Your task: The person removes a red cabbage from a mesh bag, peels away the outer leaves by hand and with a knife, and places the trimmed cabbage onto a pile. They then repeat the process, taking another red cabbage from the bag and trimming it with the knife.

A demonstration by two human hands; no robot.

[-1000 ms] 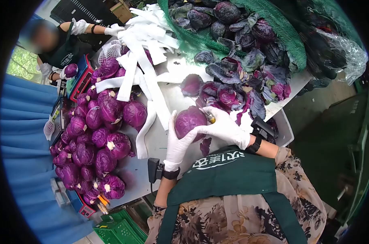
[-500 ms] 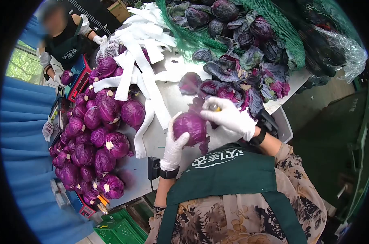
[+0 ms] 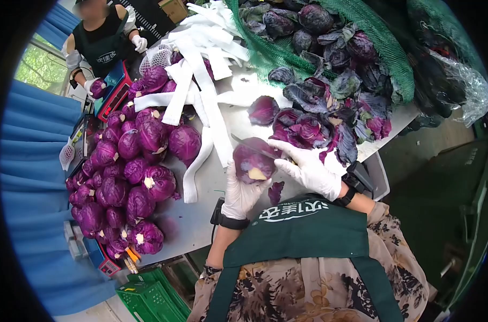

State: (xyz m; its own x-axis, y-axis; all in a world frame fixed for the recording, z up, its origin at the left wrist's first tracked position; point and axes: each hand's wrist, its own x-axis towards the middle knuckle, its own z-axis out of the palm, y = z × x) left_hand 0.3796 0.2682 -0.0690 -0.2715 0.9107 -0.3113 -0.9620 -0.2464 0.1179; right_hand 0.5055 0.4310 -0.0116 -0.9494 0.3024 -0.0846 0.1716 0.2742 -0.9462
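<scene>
A purple cabbage (image 3: 248, 162) rests in my gloved left hand (image 3: 240, 197), fingers curled round its lower left side. Its pale cut stem end is turned up toward me. My gloved right hand (image 3: 311, 169) grips a knife (image 3: 259, 149); its blurred blade lies across the top of the cabbage, and the handle is mostly covered by my fingers. Below the cabbage, a small torn purple leaf (image 3: 276, 192) lies on the table. Loose outer leaves (image 3: 303, 127) are heaped just beyond my right hand.
Trimmed cabbages (image 3: 115, 182) are piled at left. White foam net sleeves (image 3: 206, 107) lie at the back of the table (image 3: 193, 228). A green mesh sack (image 3: 386, 59) holds untrimmed cabbages. Across the table a co-worker (image 3: 101, 45) holds a cabbage by a red scale (image 3: 115, 99). Green crates (image 3: 152, 295) stand below.
The cabbage has been turned so its stem end faces up, and the knife blade now shows across it. A leaf piece lies loose below. The co-worker's hand has left the white net.
</scene>
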